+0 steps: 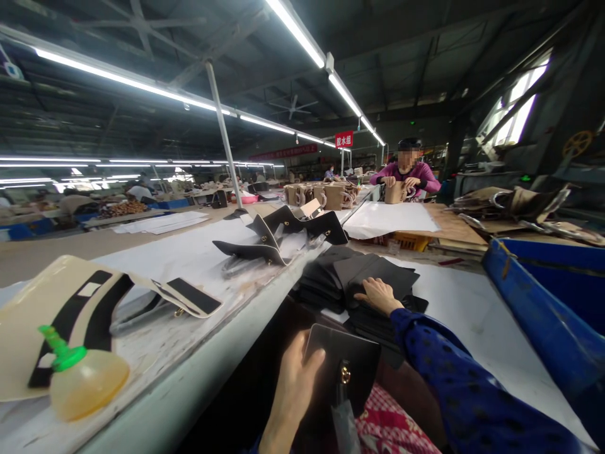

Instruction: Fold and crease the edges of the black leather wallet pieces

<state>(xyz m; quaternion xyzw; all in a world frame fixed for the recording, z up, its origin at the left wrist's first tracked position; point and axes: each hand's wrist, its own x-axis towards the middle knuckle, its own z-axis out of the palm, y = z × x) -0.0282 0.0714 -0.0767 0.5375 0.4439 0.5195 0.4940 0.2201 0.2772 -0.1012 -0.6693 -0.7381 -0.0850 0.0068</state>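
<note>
My left hand [293,378] grips a black leather bag piece [347,366] with a gold clasp, held low near my lap. In a blue dotted sleeve, my right hand [378,295] rests palm down on a stack of black leather pieces [363,272] that lies on the white table [472,315] in front of me. Its fingers lie flat on the top piece and do not close around it.
A raised bench [189,258] at left carries folded black bag parts [283,230], a cream-and-black sheet [57,302] and a glue bottle with a green nozzle [80,375]. A blue bin [558,302] stands at right. A co-worker in a pink top [409,176] handles tan bags far ahead.
</note>
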